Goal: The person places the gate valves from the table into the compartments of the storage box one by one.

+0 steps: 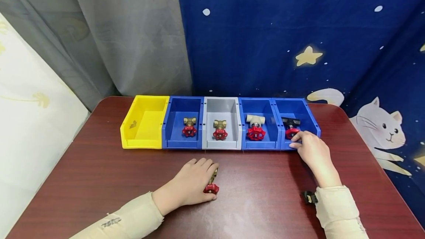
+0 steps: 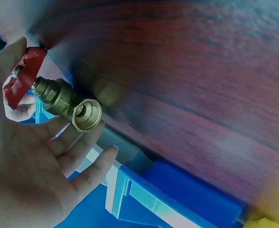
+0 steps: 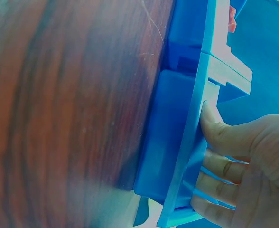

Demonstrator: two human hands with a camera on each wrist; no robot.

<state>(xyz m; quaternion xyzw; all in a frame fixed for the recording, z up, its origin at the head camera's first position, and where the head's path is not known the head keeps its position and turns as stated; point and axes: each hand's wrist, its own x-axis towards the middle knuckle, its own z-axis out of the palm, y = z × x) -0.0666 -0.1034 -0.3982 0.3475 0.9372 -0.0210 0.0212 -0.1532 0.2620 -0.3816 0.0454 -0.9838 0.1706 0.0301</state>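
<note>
My left hand (image 1: 196,182) lies over a brass valve (image 2: 59,97) with a red handwheel on the table. In the left wrist view its thumb is at the handwheel (image 2: 26,76) and its fingers run behind the brass body, so the valve is held between them. At the rightmost blue bin (image 1: 300,108), my right hand (image 1: 313,150) reaches over the front lip beside a black valve (image 1: 291,121) with a red handwheel. The thumb (image 3: 213,126) meets the bin's rim in the right wrist view, with the fingers loosely extended inside; no grip on the valve shows.
Left of that bin stand a blue bin (image 1: 277,144) with a cream valve (image 1: 255,120), a grey bin (image 1: 221,145) and another blue bin (image 1: 182,144), each with a brass valve, then a yellow bin (image 1: 142,144). Curtains (image 1: 249,47) hang behind the table (image 1: 259,202).
</note>
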